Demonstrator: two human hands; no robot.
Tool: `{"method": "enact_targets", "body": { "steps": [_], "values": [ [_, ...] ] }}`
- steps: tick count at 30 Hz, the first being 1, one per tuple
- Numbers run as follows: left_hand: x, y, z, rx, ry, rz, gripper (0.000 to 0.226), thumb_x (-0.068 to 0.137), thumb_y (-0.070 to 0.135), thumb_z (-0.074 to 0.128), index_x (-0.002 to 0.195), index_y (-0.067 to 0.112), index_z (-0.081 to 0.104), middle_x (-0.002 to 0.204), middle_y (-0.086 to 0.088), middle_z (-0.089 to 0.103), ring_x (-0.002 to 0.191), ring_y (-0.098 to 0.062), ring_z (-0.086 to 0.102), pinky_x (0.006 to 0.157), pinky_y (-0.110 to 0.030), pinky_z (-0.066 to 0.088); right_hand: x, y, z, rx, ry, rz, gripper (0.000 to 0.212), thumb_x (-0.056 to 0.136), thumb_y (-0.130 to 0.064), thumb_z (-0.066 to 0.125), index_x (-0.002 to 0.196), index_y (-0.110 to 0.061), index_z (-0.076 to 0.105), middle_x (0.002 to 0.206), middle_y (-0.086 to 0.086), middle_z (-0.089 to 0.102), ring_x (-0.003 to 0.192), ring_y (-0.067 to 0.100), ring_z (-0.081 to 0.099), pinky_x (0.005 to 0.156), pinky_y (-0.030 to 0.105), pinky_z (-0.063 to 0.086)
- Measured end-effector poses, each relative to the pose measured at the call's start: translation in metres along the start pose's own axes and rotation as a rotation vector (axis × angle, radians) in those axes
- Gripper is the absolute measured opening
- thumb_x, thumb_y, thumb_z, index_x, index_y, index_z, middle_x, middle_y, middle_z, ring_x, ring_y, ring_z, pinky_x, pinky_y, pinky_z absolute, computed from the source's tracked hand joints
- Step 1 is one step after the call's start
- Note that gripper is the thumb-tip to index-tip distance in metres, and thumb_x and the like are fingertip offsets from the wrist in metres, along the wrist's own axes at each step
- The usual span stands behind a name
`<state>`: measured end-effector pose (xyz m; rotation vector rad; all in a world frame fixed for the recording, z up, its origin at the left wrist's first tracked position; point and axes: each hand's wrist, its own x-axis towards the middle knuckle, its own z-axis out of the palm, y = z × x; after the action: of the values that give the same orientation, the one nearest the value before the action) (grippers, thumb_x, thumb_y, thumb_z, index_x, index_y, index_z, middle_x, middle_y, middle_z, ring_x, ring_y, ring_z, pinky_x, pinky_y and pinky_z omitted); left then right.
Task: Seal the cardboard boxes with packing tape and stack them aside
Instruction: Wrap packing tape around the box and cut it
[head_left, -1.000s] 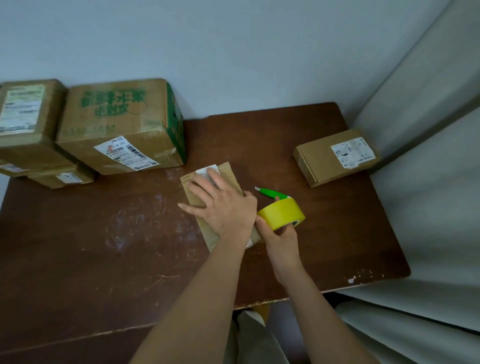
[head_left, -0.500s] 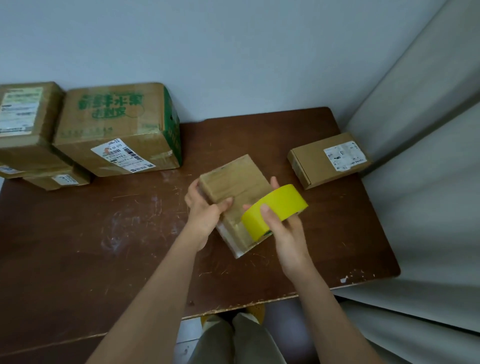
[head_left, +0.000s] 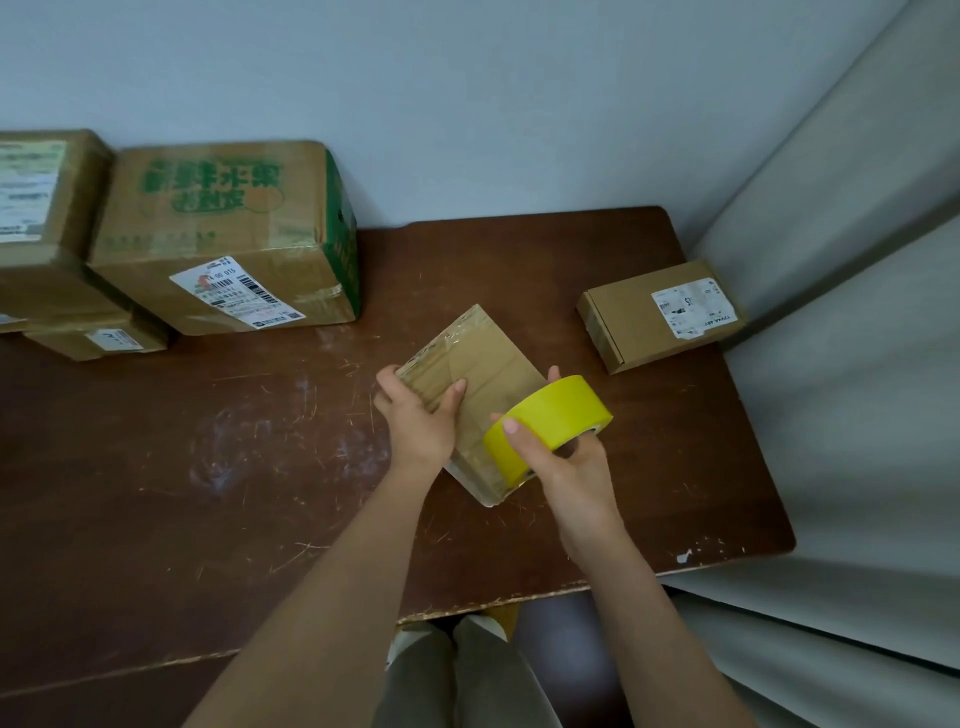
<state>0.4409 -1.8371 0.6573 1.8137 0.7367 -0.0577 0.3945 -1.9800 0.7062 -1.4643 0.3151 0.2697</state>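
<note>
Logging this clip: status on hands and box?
Left hand grips small box, lifted and tilted. Right hand holds yellow tape roll against it. Nothing obstructing.

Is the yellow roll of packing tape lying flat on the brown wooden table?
No, the right hand holds the yellow roll of packing tape against the small cardboard box.

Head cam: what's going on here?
A person is taping up boxes at a brown table. The left hand grips a small cardboard box, tilted up off the table. The right hand holds a yellow tape roll against the box's near end. Larger boxes sit at the far left, and one flat labelled box lies at the right.
</note>
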Motion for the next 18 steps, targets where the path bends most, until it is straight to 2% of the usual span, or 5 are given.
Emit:
{"method": "enact_targets", "body": {
  "steps": [4,8,11,15,18],
  "values": [
    [0.002,0.001,-0.003,0.011,-0.034,0.006,0.07,0.087,0.027,0.074,0.134,0.013,0.025,0.138,-0.012,0.03,0.111,-0.019,0.043,0.095,-0.026,0.037,0.015,-0.025,-0.017,-0.024,0.067,-0.077,0.085,0.087,-0.001,0.073,0.152,-0.034,0.03,0.105,-0.001,0.077,0.102,0.006,0.07,0.087,0.02,0.054],
    [0.002,0.002,-0.005,0.029,-0.059,0.0,0.069,0.087,0.027,0.073,0.134,0.015,0.025,0.139,-0.011,0.03,0.108,-0.015,0.041,0.095,-0.026,0.037,0.037,-0.048,-0.039,0.016,0.103,-0.055,0.072,0.088,-0.005,0.071,0.14,-0.041,0.037,0.104,0.0,0.077,0.103,0.009,0.07,0.094,0.034,0.053],
    [0.007,0.0,-0.01,0.042,-0.088,-0.01,0.07,0.087,0.028,0.073,0.134,0.017,0.024,0.139,-0.01,0.032,0.112,-0.016,0.041,0.101,-0.034,0.04,0.037,-0.044,-0.041,-0.002,0.062,-0.023,0.076,0.087,-0.009,0.072,0.143,-0.043,0.034,0.107,-0.002,0.076,0.107,0.011,0.07,0.101,0.041,0.051],
    [0.013,-0.007,-0.018,0.027,-0.128,-0.009,0.072,0.087,0.027,0.073,0.137,0.02,0.022,0.135,-0.007,0.042,0.12,-0.018,0.045,0.107,-0.043,0.042,0.03,-0.022,-0.043,0.025,0.062,-0.018,0.095,0.084,-0.004,0.074,0.156,-0.037,0.022,0.109,-0.002,0.076,0.108,0.013,0.069,0.097,0.036,0.054],
    [0.012,-0.008,-0.019,0.008,-0.137,-0.013,0.075,0.089,0.029,0.071,0.141,0.027,0.018,0.132,-0.004,0.049,0.121,-0.02,0.05,0.105,-0.045,0.045,0.029,-0.014,-0.04,0.017,0.104,-0.063,0.095,0.085,-0.002,0.074,0.157,-0.034,0.021,0.108,-0.004,0.076,0.108,0.01,0.069,0.09,0.024,0.054]
  ]
}}
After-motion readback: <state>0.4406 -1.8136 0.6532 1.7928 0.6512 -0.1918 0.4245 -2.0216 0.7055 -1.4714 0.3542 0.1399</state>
